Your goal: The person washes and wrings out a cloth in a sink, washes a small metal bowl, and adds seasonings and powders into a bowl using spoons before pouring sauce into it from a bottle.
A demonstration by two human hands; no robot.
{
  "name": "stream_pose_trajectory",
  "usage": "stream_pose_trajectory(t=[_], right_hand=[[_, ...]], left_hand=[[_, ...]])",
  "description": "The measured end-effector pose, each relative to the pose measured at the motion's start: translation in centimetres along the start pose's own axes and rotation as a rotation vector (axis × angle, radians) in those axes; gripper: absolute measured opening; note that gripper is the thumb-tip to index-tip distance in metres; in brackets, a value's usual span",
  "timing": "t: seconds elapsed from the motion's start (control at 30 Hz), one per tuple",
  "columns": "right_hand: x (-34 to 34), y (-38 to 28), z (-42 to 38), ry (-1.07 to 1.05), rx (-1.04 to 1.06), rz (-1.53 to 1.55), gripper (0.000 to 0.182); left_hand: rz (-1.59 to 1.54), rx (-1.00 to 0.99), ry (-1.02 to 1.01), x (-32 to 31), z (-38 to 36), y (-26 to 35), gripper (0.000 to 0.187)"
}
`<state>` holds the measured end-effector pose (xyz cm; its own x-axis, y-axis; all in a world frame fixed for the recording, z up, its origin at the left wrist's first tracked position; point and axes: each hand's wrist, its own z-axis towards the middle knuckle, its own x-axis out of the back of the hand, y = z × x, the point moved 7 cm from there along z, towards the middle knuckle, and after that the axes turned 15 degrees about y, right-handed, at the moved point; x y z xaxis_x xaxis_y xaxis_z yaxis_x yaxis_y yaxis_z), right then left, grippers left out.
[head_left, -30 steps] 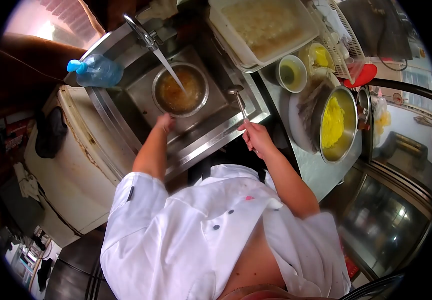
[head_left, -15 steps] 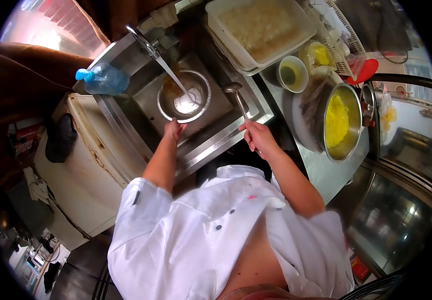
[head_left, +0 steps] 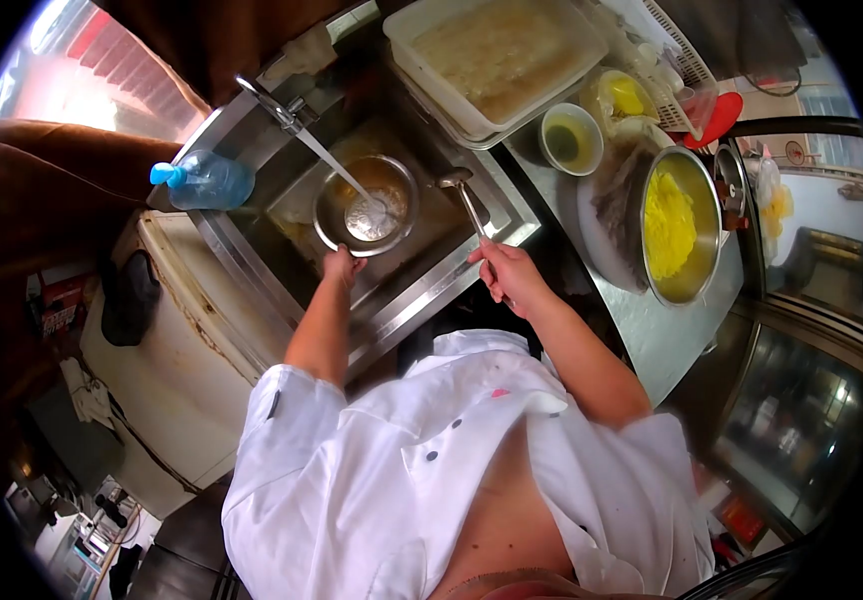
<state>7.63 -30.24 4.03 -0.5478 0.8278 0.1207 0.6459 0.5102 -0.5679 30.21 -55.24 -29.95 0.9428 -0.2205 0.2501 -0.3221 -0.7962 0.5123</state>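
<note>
My left hand (head_left: 345, 264) grips the near rim of a round metal bowl (head_left: 407, 212) over the sink (head_left: 432, 260). Water from the tap (head_left: 287, 113) pours into the bowl and churns white at its bottom. In my right hand (head_left: 507, 272) is the handle of a metal ladle (head_left: 455, 178), its small head pointing away from me above the sink's right side. The ladle is apart from the bowl.
A blue-capped bottle (head_left: 207, 182) stands at the sink's left corner. Behind right is a plastic tub (head_left: 397, 40) of pale contents. On the right counter (head_left: 667, 345) are a white cup (head_left: 572, 140) and a steel bowl (head_left: 709, 255) with yellow food.
More water appears in the bowl, covering more of its bottom. Both hands keep their grips; the whole view has shifted slightly.
</note>
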Motion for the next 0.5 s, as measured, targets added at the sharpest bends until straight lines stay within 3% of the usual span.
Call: stream_pose_trajectory(t=[0.07,0.17,0.3,0.4,0.5], right_hand=[[0.2,0.0,-0.1,-0.01,0.019,-0.006,0.039],[0.2,0.1,-0.1,-0.027,0.037,0.004,0.04],[-0.6,0.3,-0.4,-0.06,0.047,0.02,0.042],[-0.9,0.2,-0.8,-0.049,0.061,0.026,0.042],[-0.5,-0.1,-1.1,-0.06,0.107,0.075,0.042]], left_hand=[[-0.01,-0.081,0.11,0.3,-4.3,1.6,0.03],[0.519,-0.638,0.196,-0.9,-1.5,8.5,0.034],[0.707,-1.278,0.05,-5.7,-11.0,20.2,0.033],[1.025,-1.324,-0.044,-8.3,-18.3,23.3,0.032],[1.236,-1.835,-0.259,-9.9,-23.6,23.1,0.03]])
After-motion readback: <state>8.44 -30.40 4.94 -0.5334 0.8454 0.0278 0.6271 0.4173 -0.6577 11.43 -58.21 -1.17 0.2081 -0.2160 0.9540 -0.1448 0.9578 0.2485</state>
